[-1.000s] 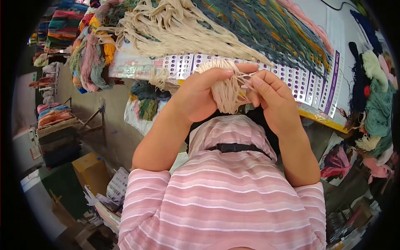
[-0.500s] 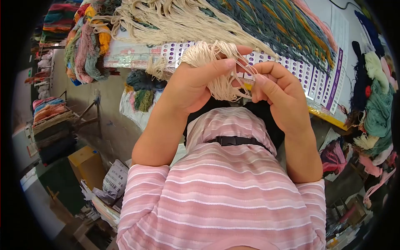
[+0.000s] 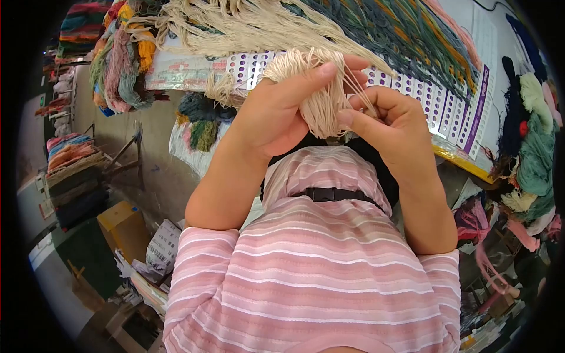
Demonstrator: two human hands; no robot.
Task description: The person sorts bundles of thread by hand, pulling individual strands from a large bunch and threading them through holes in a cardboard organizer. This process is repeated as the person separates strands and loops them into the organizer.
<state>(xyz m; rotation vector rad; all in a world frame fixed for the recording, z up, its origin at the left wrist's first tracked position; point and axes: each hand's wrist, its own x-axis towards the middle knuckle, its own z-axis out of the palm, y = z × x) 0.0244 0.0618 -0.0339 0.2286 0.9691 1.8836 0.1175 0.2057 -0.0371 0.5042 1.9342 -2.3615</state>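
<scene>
A bundle of cream thread (image 3: 322,109) hangs folded over my left hand (image 3: 282,106), its loose loops falling toward my waist. The left thumb lies across the threads and the fingers are behind them, partly hidden. My right hand (image 3: 391,120) is closed at the right side of the bundle, its thumb and fingers pinching a few strands. Those strands run taut from the left fingers to the right hand. Beyond the hands, long cream skeins (image 3: 235,29) lie on the table, with dark green and ochre threads (image 3: 406,41) to their right.
A white card with purple-ringed holes (image 3: 429,100) lies along the table's near edge, which has a yellow strip (image 3: 465,162). Coloured yarn hanks hang at the left (image 3: 120,65) and right (image 3: 532,159). A cardboard box (image 3: 123,226) stands on the floor at left.
My right hand has moved slightly left, closer to the bundle. The cream threads now hang straighter and more gathered below my left hand.
</scene>
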